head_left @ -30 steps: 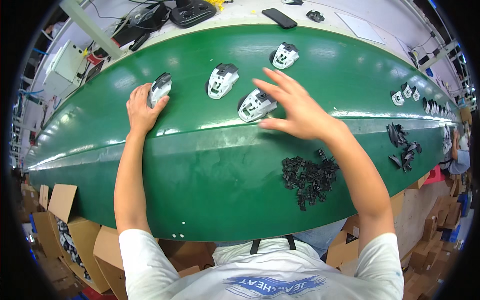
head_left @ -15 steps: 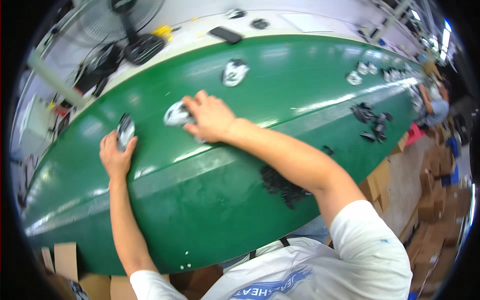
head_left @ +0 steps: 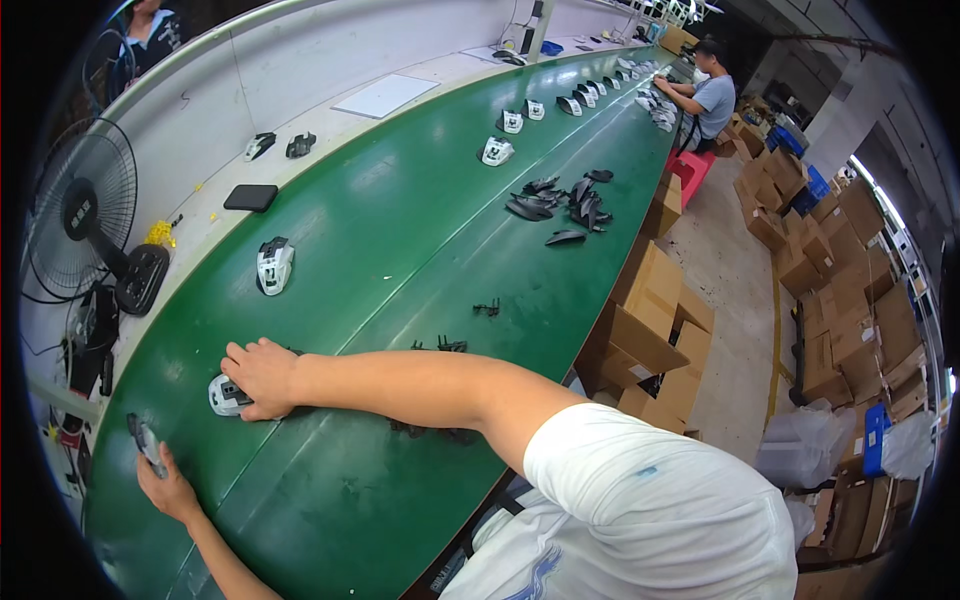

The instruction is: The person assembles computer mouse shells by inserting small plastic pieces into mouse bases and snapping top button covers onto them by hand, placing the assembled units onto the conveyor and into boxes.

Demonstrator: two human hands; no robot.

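One long green table curves away from me toward a seated co-worker, with black fins heaped partway along it. A black fan stands on the white ledge beyond its far edge, and cardboard boxes crowd the floor to my right. Near the table's left end, my left hand pinches a grey-and-black shell between thumb and fingers. My right hand arches over a white shell, whose left end shows under it; I cannot tell whether my fingers grip it. Another white-and-black shell lies apart, farther across the table.
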